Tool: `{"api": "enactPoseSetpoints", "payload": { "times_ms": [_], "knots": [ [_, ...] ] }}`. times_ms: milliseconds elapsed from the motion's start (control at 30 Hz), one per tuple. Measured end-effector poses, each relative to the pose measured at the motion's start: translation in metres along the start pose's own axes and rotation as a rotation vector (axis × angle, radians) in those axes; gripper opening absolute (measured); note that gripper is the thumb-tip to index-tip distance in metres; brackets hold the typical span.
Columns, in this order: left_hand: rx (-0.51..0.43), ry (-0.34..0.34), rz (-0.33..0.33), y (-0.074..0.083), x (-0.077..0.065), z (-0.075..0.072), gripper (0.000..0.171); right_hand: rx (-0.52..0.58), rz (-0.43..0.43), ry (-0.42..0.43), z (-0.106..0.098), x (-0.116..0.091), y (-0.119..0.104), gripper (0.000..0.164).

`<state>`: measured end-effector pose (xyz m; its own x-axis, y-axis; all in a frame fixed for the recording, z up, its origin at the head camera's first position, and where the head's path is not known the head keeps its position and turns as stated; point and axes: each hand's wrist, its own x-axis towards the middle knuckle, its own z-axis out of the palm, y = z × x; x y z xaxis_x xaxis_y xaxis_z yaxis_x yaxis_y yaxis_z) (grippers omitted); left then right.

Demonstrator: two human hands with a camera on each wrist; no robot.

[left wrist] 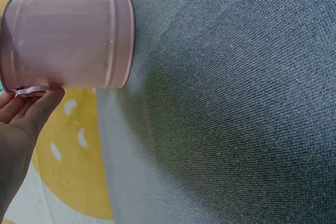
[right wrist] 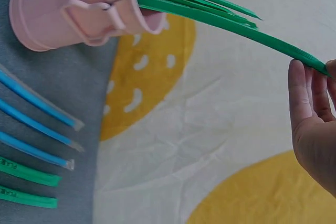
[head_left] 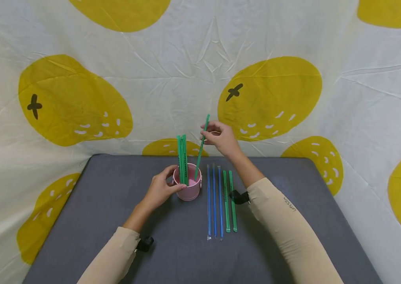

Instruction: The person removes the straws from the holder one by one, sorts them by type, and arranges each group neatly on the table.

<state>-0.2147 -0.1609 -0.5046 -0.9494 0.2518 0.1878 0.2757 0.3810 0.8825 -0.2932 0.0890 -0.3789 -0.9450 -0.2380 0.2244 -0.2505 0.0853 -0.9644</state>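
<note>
A small pink bucket (head_left: 189,193) with side handles stands upright on the dark table. My left hand (head_left: 159,188) grips its left side, thumb at the near rim; in the left wrist view the fingers (left wrist: 46,107) meet one handle. Several green-wrapped straws (head_left: 185,157) stand inside, leaning together at the left. Above and right of the bucket, my right hand (head_left: 224,139) pinches another green-wrapped straw (head_left: 200,154) near its top. That straw slants, its lower end inside the bucket's mouth. Whether it touches the bottom is hidden.
Right of the bucket, three blue straws (head_left: 215,209) in clear wrappers lie side by side on the table (head_left: 90,221). Two green-wrapped straws (head_left: 226,205) lie beside them, under the right forearm. A white cloth (head_left: 172,106) with yellow shapes hangs behind the table.
</note>
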Motion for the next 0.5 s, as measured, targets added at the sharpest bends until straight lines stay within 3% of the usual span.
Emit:
{"api": "enactPoseSetpoints", "payload": {
  "times_ms": [233,500],
  "knots": [
    [0.018,0.0,-0.003,0.0,0.001,0.001,0.081,0.089,-0.013,0.004,-0.017,-0.005,-0.01,0.025],
    [0.043,0.016,-0.012,-0.003,-0.001,-0.001,0.078,0.115,-0.032,0.017,-0.037,-0.013,-0.015,0.028]
  ]
}}
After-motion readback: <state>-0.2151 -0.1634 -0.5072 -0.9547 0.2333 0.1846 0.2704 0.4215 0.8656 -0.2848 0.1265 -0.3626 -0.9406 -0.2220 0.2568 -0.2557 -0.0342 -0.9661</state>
